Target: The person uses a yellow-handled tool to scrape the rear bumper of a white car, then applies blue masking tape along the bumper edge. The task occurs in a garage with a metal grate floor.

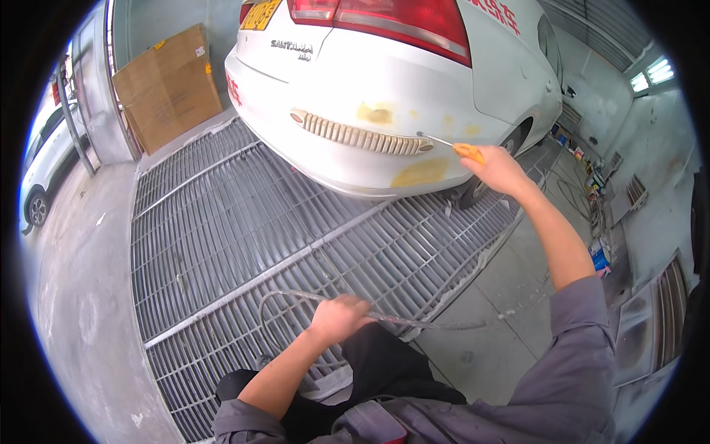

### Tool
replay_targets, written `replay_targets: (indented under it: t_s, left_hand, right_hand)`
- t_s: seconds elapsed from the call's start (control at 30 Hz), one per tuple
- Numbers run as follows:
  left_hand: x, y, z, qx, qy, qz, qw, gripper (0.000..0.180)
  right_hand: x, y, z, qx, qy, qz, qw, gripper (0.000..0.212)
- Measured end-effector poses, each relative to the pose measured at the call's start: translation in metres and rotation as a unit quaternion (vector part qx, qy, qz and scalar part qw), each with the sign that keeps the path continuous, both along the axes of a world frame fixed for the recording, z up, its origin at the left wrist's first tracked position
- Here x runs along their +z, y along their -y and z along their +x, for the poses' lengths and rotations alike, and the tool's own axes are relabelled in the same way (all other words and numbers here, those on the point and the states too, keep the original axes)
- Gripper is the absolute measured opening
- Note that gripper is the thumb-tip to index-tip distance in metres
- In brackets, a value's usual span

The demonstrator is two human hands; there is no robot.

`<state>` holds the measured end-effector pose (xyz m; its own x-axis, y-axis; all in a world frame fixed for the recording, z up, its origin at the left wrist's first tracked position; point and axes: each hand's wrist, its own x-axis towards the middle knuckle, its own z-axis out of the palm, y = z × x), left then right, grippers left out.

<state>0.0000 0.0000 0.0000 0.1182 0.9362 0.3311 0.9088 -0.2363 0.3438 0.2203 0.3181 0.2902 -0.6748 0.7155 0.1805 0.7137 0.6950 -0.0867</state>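
My right hand is closed round the yellow-orange handle of a screwdriver. Its thin metal shaft points left, and the tip meets or nearly meets the bumper just above the right end of a ribbed beige trim strip. That strip runs along the corner of a white car's rear bumper. Yellowish filler patches mark the paint around it. Down at my knee, my left hand has its fingers curled. A grey hose passes right by it; whether the fingers hold anything is hidden.
Metal floor grating lies under the car and me. A large cardboard sheet leans at the back left, and another white car stands beyond the doorway. Along the right wall are assorted cans and supplies and louvred panels.
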Motion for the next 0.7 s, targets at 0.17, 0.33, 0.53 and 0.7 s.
replay_targets:
  t_s: [0.17, 0.33, 0.53, 0.7]
  left_hand:
    - [-0.003, 0.005, -0.004, -0.009, 0.015, 0.012, 1.000, 0.033]
    - [-0.002, 0.007, -0.003, -0.004, 0.010, 0.003, 1.000, 0.033]
    - [-0.004, 0.004, -0.008, 0.000, 0.007, 0.012, 1.000, 0.033]
    - [-0.001, 0.007, -0.009, 0.000, 0.003, 0.010, 1.000, 0.033]
  right_hand:
    - [-0.001, -0.002, -0.007, 0.007, 0.022, -0.020, 1.000, 0.045]
    - [0.014, 0.032, -0.025, 0.038, 0.010, -0.022, 0.999, 0.043]
    - [0.008, 0.035, -0.043, 0.039, 0.015, 0.010, 0.999, 0.042]
    - [0.015, 0.044, -0.052, 0.035, 0.004, 0.014, 0.999, 0.041]
